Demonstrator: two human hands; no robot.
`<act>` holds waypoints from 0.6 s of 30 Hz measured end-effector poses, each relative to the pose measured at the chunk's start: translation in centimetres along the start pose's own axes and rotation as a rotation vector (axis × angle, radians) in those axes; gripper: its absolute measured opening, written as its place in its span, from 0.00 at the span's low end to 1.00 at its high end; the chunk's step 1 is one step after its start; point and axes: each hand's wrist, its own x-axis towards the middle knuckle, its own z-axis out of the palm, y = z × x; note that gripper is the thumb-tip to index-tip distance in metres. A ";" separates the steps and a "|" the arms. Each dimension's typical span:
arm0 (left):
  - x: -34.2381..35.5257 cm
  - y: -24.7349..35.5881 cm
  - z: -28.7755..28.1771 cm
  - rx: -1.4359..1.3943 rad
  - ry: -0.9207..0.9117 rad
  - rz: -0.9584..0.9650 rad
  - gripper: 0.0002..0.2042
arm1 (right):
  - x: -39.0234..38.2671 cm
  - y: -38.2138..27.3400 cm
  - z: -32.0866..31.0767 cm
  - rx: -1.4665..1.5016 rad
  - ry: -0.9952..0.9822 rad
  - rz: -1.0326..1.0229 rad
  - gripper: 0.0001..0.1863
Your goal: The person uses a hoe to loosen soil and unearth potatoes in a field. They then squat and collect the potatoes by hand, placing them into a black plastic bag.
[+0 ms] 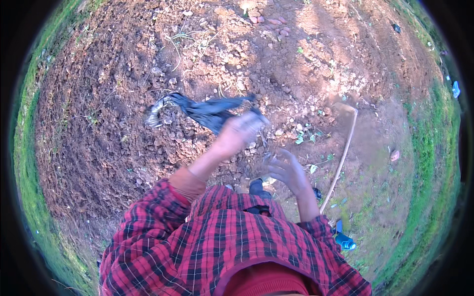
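My left hand (239, 134) is closed on one end of a limp, dark blue-grey bag or cloth (205, 109); motion blur hides which it is. From that hand the material stretches out to the left over the soil, ending in a paler, curled part. My right hand (286, 170) is held apart from it, nearer my body, with its fingers spread and slightly bent. Nothing shows in its grasp, though it is a little blurred.
Loose brown soil (123, 118) with clods surrounds me. A long-handled hoe (344, 153) lies to the right, near a blue bottle (344, 241). Reddish tubers (276, 23) are piled at the far side. Green grass (429, 163) borders the plot.
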 end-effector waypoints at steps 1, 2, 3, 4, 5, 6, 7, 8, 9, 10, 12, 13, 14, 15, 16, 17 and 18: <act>-1.1 -1.4 2.1 0.122 -0.201 0.234 0.11 | 0.5 0.4 3.3 0.073 -0.155 0.071 0.26; -2.5 -0.9 4.4 0.188 -0.403 0.029 0.12 | 0.9 1.6 2.3 0.007 -0.348 -0.024 0.25; -3.7 -0.9 6.1 0.170 -0.519 0.129 0.13 | 0.5 3.0 1.7 0.074 -0.358 -0.117 0.23; -4.9 -1.7 6.5 0.016 -0.756 -0.112 0.13 | 0.5 4.7 1.1 0.148 -0.385 -0.204 0.21; -6.4 -1.9 6.5 -0.054 -0.774 0.031 0.13 | 0.1 5.8 2.1 0.222 -0.425 -0.274 0.19; -7.3 -1.9 6.1 -0.159 -0.772 -0.115 0.12 | 0.2 5.9 2.8 0.133 -0.369 -0.265 0.17; -8.2 -1.6 5.7 -0.267 -0.765 -0.261 0.11 | 0.4 5.6 3.6 0.044 -0.313 -0.255 0.16; -8.8 -1.1 5.3 -0.279 -0.719 -0.272 0.11 | 0.1 4.6 4.9 -0.050 -0.246 -0.250 0.14; -9.2 -0.5 4.8 -0.289 -0.664 -0.288 0.10 | 0.2 3.9 5.4 -0.046 -0.209 -0.218 0.14; -9.6 0.8 4.1 -0.321 -0.596 -0.246 0.09 | 0.2 3.3 5.2 -0.006 -0.160 -0.157 0.13; -10.3 0.8 1.7 -0.418 -0.380 -0.201 0.09 | 1.6 2.2 5.4 0.039 -0.103 -0.042 0.13; -10.7 0.9 0.6 -0.384 -0.209 -0.142 0.09 | 2.2 1.5 5.5 -0.035 -0.121 -0.138 0.13; -11.8 1.0 -1.2 -0.404 -0.121 -0.083 0.10 | 2.7 0.8 5.9 -0.074 -0.153 -0.157 0.12; -13.0 0.6 -2.7 -0.465 0.018 -0.007 0.10 | 3.0 -0.3 6.1 -0.118 -0.166 -0.188 0.12; -14.4 0.0 -4.0 -0.481 0.263 0.099 0.15 | 4.0 -0.9 5.8 -0.142 -0.083 -0.093 0.10; -15.7 -0.1 -5.5 -0.541 0.345 0.253 0.15 | 5.4 -2.2 5.1 -0.178 0.007 -0.007 0.09; -16.4 0.1 -6.2 -0.554 0.554 0.259 0.17 | 7.8 -3.3 3.6 -0.015 0.053 0.008 0.08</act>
